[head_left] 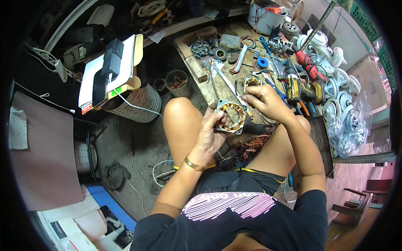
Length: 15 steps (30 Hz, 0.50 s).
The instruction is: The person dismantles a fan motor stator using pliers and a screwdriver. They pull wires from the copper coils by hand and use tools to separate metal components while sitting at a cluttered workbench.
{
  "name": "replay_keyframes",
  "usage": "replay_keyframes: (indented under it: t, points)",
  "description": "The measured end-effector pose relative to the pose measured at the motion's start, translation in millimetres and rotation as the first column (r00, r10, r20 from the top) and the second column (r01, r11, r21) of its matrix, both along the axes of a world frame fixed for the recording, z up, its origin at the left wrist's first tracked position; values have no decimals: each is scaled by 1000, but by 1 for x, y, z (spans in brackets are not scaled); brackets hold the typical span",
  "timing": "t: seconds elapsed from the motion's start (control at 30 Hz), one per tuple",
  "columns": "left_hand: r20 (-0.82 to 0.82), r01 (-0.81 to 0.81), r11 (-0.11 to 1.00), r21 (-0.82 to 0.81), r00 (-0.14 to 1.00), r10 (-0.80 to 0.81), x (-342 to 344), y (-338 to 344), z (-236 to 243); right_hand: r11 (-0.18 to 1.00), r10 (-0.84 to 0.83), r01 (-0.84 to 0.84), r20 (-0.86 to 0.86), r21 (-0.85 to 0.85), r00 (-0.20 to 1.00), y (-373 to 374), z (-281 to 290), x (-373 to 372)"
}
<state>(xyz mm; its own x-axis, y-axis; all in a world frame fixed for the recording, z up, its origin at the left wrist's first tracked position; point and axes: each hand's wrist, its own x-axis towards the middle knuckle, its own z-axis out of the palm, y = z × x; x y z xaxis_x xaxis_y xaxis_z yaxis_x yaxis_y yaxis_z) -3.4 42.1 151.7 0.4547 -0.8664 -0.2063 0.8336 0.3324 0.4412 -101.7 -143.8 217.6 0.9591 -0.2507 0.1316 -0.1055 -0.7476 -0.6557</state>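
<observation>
My left hand (210,133) grips a fan-motor stator (242,118), a squarish metal ring with copper windings inside, its thumb on the inner edge. To its upper right, my right hand (264,100) is closed in a pinch; whatever its fingertips hold is too small to make out. Beyond that hand, a second stator with copper coils (253,81) lies on the wooden workbench (205,93), partly hidden by my fingers. A long flat metal strip (222,75) rests on the bench just past my hands.
Right of my hands are a yellow-black cordless drill (292,81), a red power tool (310,67) and many white plastic wheel-like parts (331,90). A box of screws (202,47) is at the back. Copper scraps (256,144) lie below; a bucket (177,81) stands left.
</observation>
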Motion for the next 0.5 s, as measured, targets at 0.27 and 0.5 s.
replay_keyframes:
  t: [0.27, 0.5]
  points:
    - [-170, 178, 980, -93, 967, -192, 10, -1, -1, 995, -70, 85, 236, -51, 969, -5, -13, 3]
    - [-161, 214, 971, -110, 960, -230, 9, 5, -1, 920, 23, -11, -25, 392, 999, -14, -15, -9]
